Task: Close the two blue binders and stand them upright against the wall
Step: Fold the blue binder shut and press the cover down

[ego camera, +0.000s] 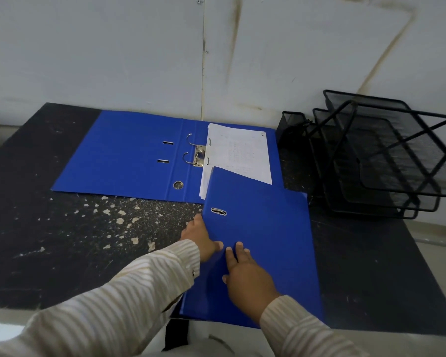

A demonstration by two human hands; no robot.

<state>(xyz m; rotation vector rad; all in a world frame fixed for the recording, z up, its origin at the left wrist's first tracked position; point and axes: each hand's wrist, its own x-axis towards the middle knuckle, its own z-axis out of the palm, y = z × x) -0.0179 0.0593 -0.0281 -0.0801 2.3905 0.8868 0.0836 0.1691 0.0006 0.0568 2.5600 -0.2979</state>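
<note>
Two blue binders lie on a dark speckled table. The far binder (129, 155) is spread open flat near the wall, its metal rings up and white papers (238, 153) on its right half. The near binder (265, 240) is closed and lies flat, its far corner overlapping the open one. My left hand (200, 234) holds the near binder's left spine edge, thumb on the cover. My right hand (247, 276) rests flat on that cover, fingers spread.
A pale stained wall (139, 52) stands behind the table. A black wire-mesh tray rack (386, 155) sits at the right by the wall. The table's front edge (88, 309) runs near my sleeves; the near binder overhangs it slightly.
</note>
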